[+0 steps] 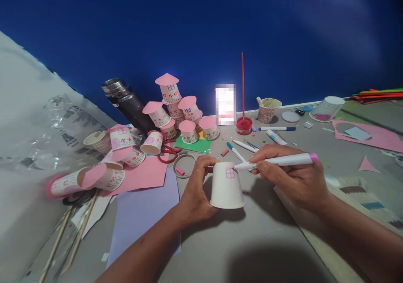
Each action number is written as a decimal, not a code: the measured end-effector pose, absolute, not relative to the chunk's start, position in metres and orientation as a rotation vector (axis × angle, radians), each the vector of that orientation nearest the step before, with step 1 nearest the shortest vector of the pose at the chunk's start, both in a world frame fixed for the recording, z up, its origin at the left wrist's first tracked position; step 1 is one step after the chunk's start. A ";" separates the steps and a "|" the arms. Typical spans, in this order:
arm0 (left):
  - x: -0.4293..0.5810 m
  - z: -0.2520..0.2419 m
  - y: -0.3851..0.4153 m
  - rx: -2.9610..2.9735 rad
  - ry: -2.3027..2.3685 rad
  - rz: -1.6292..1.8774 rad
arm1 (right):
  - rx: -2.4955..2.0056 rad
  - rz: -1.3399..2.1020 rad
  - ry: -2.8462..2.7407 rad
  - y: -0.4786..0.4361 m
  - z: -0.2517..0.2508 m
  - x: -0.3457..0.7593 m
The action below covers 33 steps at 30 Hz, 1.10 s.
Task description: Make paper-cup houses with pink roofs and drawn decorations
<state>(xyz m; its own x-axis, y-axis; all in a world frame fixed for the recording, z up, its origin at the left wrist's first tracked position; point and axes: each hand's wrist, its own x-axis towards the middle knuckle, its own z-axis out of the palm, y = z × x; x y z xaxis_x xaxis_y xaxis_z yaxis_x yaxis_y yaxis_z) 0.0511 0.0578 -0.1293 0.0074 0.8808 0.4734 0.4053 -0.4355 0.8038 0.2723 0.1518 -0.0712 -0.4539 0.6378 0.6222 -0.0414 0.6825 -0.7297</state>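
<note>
My left hand (200, 186) is closed around the left side of a white paper cup (225, 190), which is upside down with its wide rim low. A small pink window with crossed panes is drawn near the cup's upper end. In my right hand (288, 174) is a white felt-tip marker (277, 161) with a pink end, held in a pen grip. Its tip is at the right edge of the drawn window. Behind the cup lie a teal-capped marker (234, 150), a pink cap (224, 153) and a roll of tape (184, 165).
Decorated cups with pink cone roofs (170, 90) are stacked at the back left, near a black flask (130, 104). Red-handled scissors (168, 153) and lilac paper (141, 216) lie left. A red stick on a round base (244, 125) and a patterned cup (268, 110) stand behind.
</note>
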 end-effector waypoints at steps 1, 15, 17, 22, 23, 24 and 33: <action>0.051 -0.129 0.058 1.846 1.316 1.423 | -0.475 0.847 -1.891 0.152 -0.071 0.272; 0.054 -0.129 0.057 1.926 1.387 1.393 | -0.430 0.842 -1.899 0.150 -0.075 0.268; 0.055 -0.129 0.057 1.950 1.393 1.386 | -0.422 0.866 -1.896 0.149 -0.075 0.267; 0.054 -0.129 0.056 1.956 1.418 1.375 | -0.441 0.867 -1.897 0.149 -0.074 0.267; 0.054 -0.130 0.057 1.953 1.419 1.376 | -0.445 0.859 -1.894 0.149 -0.074 0.267; 0.054 -0.130 0.057 1.953 1.414 1.383 | -0.445 0.853 -1.891 0.149 -0.074 0.267; 0.056 -0.129 0.057 1.964 1.435 1.385 | -0.448 0.854 -1.900 0.148 -0.073 0.266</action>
<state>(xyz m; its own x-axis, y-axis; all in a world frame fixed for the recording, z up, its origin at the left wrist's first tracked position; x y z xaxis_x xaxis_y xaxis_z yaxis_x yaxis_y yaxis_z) 0.0563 0.0568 -0.1286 0.0144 0.8647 0.5020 0.5324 -0.4316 0.7282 0.2661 0.1482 -0.0729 -0.4632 0.6268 0.6265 -0.0528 0.6862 -0.7255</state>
